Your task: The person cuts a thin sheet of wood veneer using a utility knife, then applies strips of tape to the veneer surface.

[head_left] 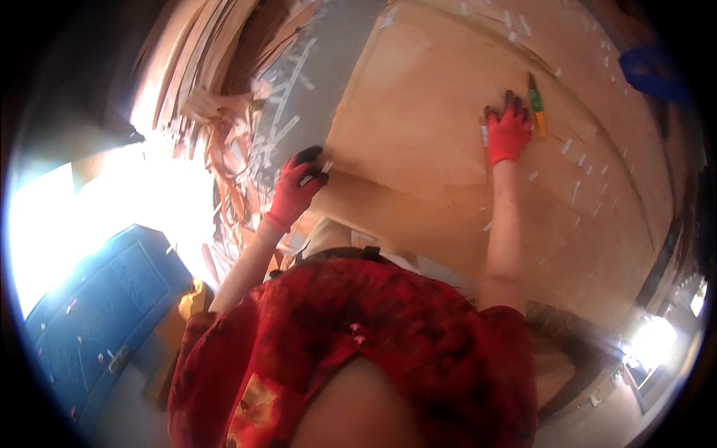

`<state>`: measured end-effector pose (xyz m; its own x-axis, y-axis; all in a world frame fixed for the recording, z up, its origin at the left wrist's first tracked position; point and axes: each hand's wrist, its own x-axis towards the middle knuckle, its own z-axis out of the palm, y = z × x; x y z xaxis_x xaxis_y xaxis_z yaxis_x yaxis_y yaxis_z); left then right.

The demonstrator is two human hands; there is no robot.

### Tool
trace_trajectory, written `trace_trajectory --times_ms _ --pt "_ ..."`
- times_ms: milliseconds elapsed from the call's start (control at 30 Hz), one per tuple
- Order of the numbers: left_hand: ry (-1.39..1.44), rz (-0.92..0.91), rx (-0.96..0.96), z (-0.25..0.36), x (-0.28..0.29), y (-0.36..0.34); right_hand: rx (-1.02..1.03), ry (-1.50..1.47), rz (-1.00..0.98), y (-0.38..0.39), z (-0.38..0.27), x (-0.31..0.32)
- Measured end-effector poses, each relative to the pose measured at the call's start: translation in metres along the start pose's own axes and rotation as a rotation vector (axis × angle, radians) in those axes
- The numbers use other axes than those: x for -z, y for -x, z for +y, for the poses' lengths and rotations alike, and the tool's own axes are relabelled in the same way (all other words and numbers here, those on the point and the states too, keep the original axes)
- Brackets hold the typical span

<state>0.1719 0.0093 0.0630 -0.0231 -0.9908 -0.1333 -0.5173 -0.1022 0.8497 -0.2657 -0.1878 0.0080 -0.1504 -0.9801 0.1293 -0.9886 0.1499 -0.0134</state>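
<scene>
A wide tan sheet (418,89) covers the work surface, bordered at left by a grey strip (328,60) with white tape pieces. My left hand (297,187), in a red glove with black fingertips, is curled at the sheet's left edge, a small white strip (326,168) in its fingers. My right hand (509,134), gloved alike, lies on the sheet with fingers apart, a white strip (485,136) beside it. Just right of it lies a knife (537,112) with a green and yellow handle.
Loose brown veneer strips (224,149) pile along the left. A blue plastic object (104,299) stands at lower left beside a glaring bright area. Another blue item (657,78) is at upper right. White tape bits are scattered over the sheet's right part.
</scene>
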Motion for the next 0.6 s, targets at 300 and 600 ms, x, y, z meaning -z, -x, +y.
trace_trajectory --times_ms 300,600 --pt "-0.36 -0.115 -0.306 0.018 -0.013 0.015 0.058 -0.001 0.006 -0.006 0.01 -0.01" --pt "-0.427 -0.127 -0.302 0.009 -0.026 0.024 0.472 -0.508 0.145 0.03 -0.057 0.044"
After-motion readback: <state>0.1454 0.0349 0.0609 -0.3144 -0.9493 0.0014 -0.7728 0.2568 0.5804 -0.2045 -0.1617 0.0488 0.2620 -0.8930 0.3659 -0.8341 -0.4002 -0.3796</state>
